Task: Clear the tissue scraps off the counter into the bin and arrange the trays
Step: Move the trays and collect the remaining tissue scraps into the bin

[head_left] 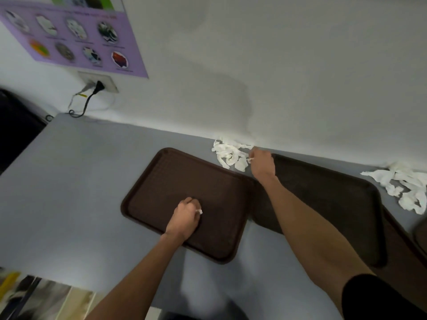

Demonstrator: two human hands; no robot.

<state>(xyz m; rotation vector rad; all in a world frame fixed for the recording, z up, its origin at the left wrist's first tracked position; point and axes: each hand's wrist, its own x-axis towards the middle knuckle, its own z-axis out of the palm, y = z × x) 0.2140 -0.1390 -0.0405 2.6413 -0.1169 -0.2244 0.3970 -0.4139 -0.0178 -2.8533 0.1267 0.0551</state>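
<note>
From the head camera, a grey counter runs along a pale wall, and two dark brown trays lie on it side by side. The left tray sits skewed, one corner pointing toward the wall. Its right edge meets the right tray, though whether the two overlap or only touch cannot be told. The left hand is over the middle of the left tray, fingers curled into a loose fist around a small white tissue scrap that pokes out at the thumb side. The right hand reaches across the gap between the trays to the wall edge, its fingers bent and pinching a bit of tissue at the rim of a pile of torn tissue scraps. That pile lies on the counter against the wall, just beyond the left tray's far corner. A second tissue pile lies farther right, beside the right tray's far corner. A black sleeve covers the right upper arm. On the wall at upper left hangs a purple poster. Below it, a black plug sits in a wall socket.
</note>
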